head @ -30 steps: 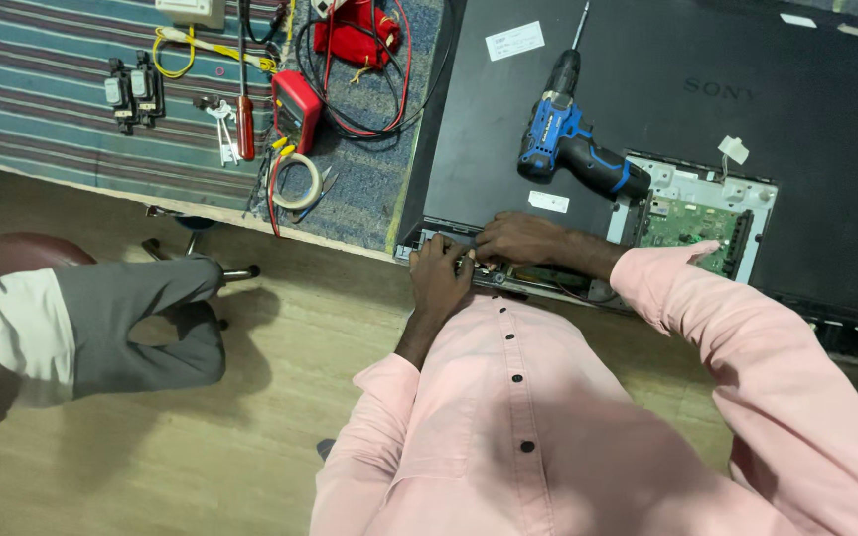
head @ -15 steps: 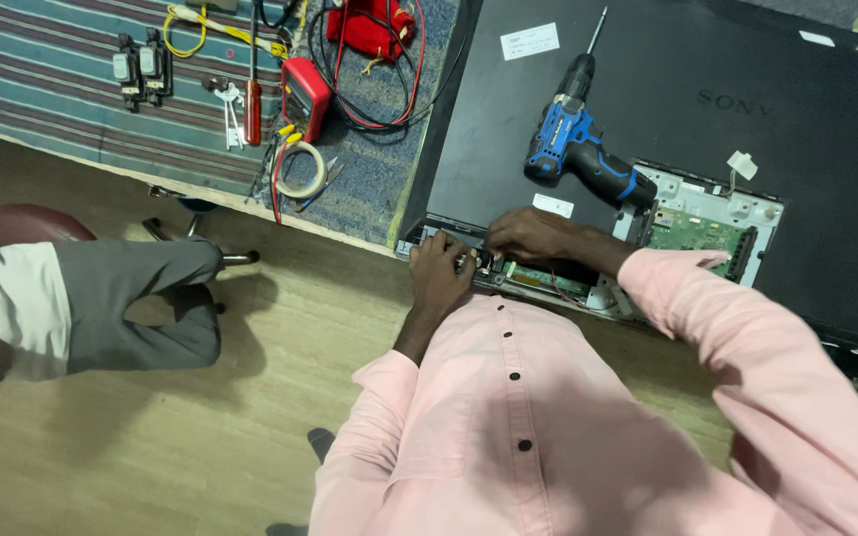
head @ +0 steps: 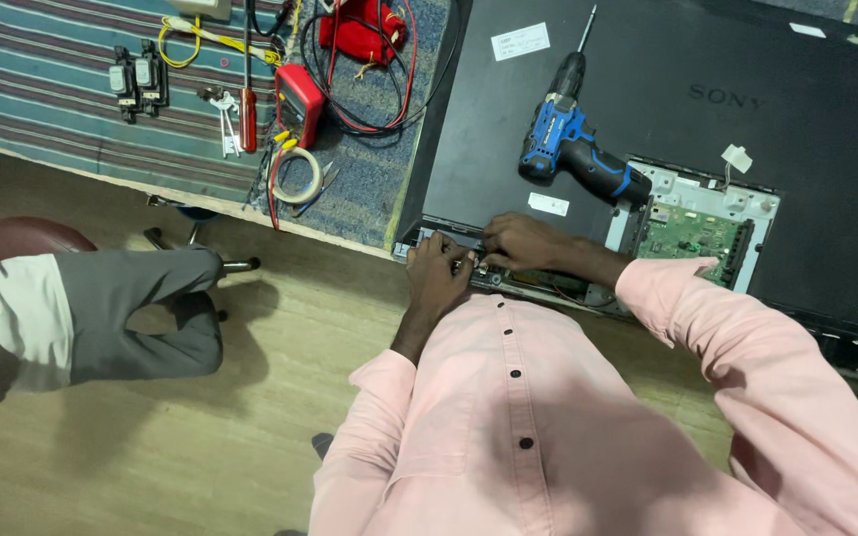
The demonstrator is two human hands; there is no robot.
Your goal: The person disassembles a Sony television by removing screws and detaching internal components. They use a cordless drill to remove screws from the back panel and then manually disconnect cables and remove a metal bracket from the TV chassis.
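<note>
While the person in the pale pink button-up shirt (head: 548, 417) leans over the workbench, both bare hands meet at the near edge of the large flat black television back panel (head: 667, 99), which lies face down on the bench. The left hand (head: 439, 283) rests with fingers curled against the narrow metal strip (head: 449, 241) along the panel's near left corner; whether it pinches anything cannot be told. The right hand (head: 518, 241) lies just beside it, fingertips pressed together on the same strip, what they pinch being too small to tell. Behind the right wrist an opened bay exposes a green circuit board (head: 692, 233) in a white metal frame. A blue and black cordless drill (head: 573, 149) lies on the panel, near the bay. To the left, on the striped blue mat (head: 52, 99) covering the bench, lie a red multimeter (head: 300, 104) with red and black leads, a roll of pale tape (head: 300, 179) and a red-handled screwdriver (head: 247, 94). At the left edge another person in grey trousers (head: 131, 308) sits on a maroon stool (head: 22, 238).
</note>
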